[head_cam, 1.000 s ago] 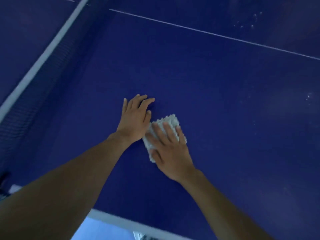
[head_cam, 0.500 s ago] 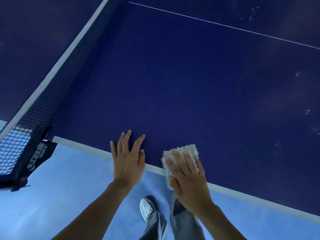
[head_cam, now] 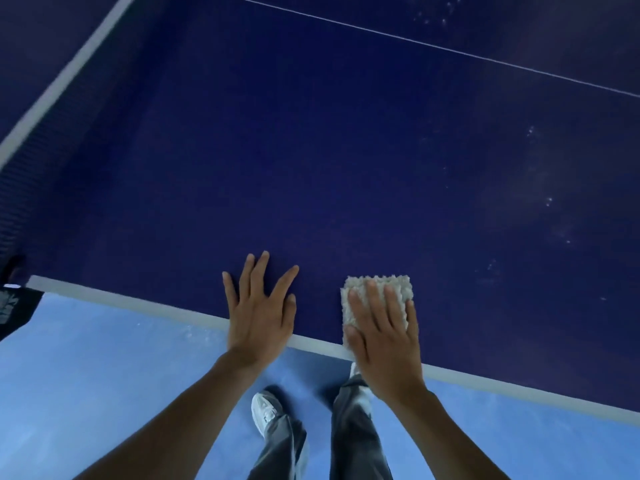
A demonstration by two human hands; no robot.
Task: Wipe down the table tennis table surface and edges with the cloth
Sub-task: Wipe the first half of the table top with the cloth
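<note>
A dark blue table tennis table (head_cam: pixel 346 150) fills most of the view, with a white line along its near edge. A small folded white cloth (head_cam: pixel 379 289) lies flat on the table just inside that edge. My right hand (head_cam: pixel 384 334) presses on the cloth with straight fingers, its palm over the white edge line. My left hand (head_cam: pixel 258 313) rests flat on the bare table to the left of the cloth, fingers spread, holding nothing.
The net (head_cam: pixel 41 133) with its white top band runs along the far left, and its black post clamp (head_cam: pixel 14 303) hangs at the table's left corner. White specks (head_cam: pixel 540 202) dot the table to the right. Below the edge are the light blue floor and my legs.
Both hands and the cloth have come back from the middle of the table to its near edge. Since half a second ago the hands have spread a little further apart.
</note>
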